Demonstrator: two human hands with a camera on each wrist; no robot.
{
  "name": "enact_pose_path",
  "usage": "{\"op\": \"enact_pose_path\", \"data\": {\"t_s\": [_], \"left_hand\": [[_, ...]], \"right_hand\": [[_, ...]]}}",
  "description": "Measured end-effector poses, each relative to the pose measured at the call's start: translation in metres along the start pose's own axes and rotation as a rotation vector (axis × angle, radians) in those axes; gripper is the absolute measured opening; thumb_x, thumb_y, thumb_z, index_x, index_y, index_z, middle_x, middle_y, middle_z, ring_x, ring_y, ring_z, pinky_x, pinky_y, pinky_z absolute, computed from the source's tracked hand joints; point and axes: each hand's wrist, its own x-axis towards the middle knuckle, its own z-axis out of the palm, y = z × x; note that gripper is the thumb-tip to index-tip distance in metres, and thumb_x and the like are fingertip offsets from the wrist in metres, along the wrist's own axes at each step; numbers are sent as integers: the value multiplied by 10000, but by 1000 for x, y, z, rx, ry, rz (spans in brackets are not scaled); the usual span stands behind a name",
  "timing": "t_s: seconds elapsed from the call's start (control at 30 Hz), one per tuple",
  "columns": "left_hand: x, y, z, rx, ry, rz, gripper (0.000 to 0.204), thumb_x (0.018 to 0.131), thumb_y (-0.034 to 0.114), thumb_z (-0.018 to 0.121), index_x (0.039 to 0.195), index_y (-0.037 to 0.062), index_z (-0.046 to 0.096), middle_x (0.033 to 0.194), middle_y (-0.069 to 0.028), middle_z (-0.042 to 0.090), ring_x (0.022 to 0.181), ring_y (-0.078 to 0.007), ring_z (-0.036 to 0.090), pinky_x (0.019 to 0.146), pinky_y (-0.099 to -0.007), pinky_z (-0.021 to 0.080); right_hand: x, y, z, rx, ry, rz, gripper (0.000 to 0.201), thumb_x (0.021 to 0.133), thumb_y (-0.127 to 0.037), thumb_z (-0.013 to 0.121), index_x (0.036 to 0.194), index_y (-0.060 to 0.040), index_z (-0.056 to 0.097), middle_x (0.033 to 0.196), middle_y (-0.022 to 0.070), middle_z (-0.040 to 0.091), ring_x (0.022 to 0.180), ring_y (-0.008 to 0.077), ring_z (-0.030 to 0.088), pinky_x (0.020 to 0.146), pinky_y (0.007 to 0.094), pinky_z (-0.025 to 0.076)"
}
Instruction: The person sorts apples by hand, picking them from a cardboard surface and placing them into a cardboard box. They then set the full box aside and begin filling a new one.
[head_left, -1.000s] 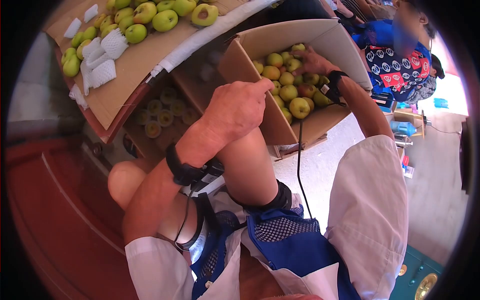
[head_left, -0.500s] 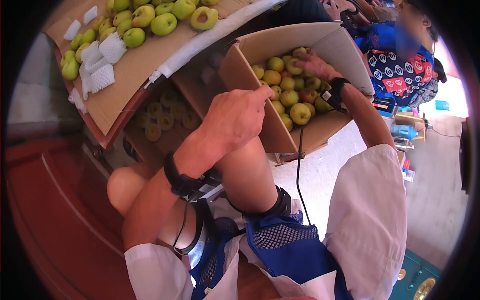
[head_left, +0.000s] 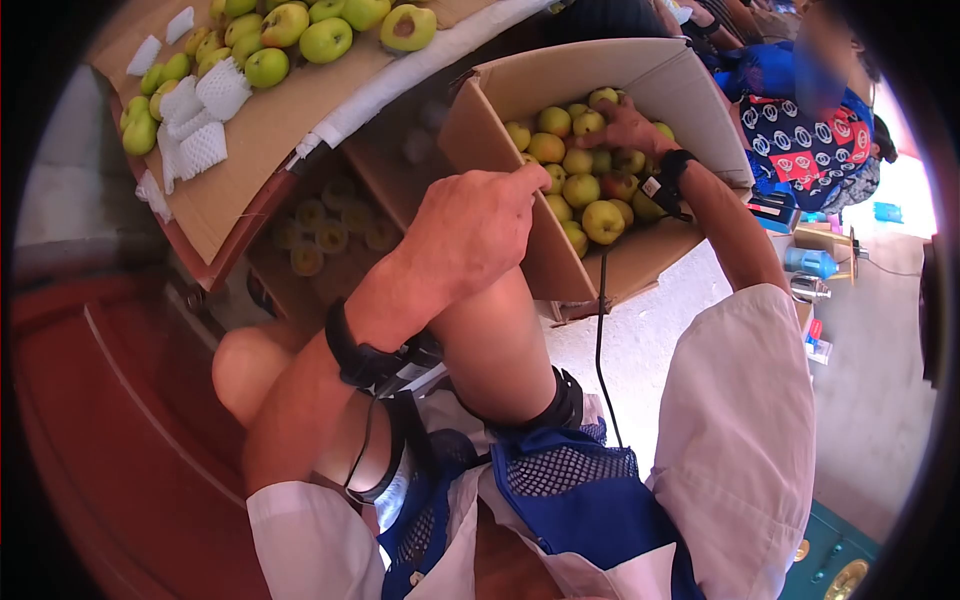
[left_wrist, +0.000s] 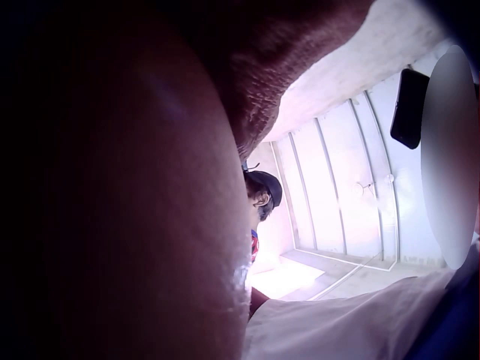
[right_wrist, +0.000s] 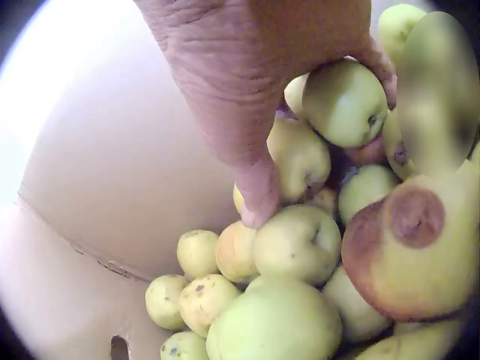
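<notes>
Inside the cardboard box [head_left: 560, 210] lies a heap of yellow-green apples [head_left: 603, 222], some blushed red. My right hand [head_left: 630, 132] is in among them, fingers spread. In the right wrist view its fingers reach over a green apple [right_wrist: 349, 105], the thumb apart and touching a yellow apple [right_wrist: 296, 244] lower down. A large apple [right_wrist: 412, 247] with a brown bruise sits beside these. My left hand [head_left: 470, 230] lies over my raised knee, its forefinger at the top edge of the box's near wall. Its other fingers are mostly hidden, so I cannot tell whether they hold that wall.
To the left, a cardboard-covered table [head_left: 265, 150] bears green apples [head_left: 267, 67] and white foam nets [head_left: 222, 88]. A second box [head_left: 290, 265] below holds several wrapped fruits. A black cable [head_left: 602, 340] hangs by the apple box. Another person [head_left: 795, 140] is at the upper right.
My right hand lifted back slightly from the apples, then came down with its fingers among them again. The box shifted a little in view; my left hand stays in place.
</notes>
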Motion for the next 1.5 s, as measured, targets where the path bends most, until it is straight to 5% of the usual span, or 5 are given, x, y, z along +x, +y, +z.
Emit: {"op": "enact_pose_path", "data": {"t_s": [0.2,0.27,0.6,0.77,1.5], "left_hand": [[-1,-3,2,16,6,-6,273,1030,138,594,1265,88,723,995,-240,766,960,-446,740,867,-519,597],[0,-3,1,13,7,-2,271,1028,137,595,1260,89,726,997,-242,766,964,-446,741,875,-520,599],[0,-5,2,18,30,30,267,1022,119,592,1252,79,721,945,-232,771,917,-446,750,840,-516,610],[3,-6,5,8,42,38,254,1026,124,589,1239,77,718,938,-227,769,916,-448,746,832,-525,601],[3,-10,8,54,28,28,262,1001,120,569,1202,82,733,915,-247,767,888,-460,749,817,-561,598]], "right_hand": [[13,15,4,123,125,-34,991,751,-590,910,1469,35,636,1513,307,504,1460,422,469,1236,425,427],[13,16,5,107,125,-44,889,800,-457,912,1463,65,631,1600,264,438,1492,399,458,1222,422,441],[5,18,6,-223,254,-31,932,780,-644,846,1428,2,669,1633,264,452,1428,439,549,1190,457,462],[-15,-10,-10,-208,225,-4,936,793,-558,860,1495,10,616,1662,256,417,1472,423,509,1205,431,448],[-122,-91,-75,-381,419,-267,680,771,-356,923,1306,11,721,1674,215,437,1472,392,530,1195,431,472]]}}
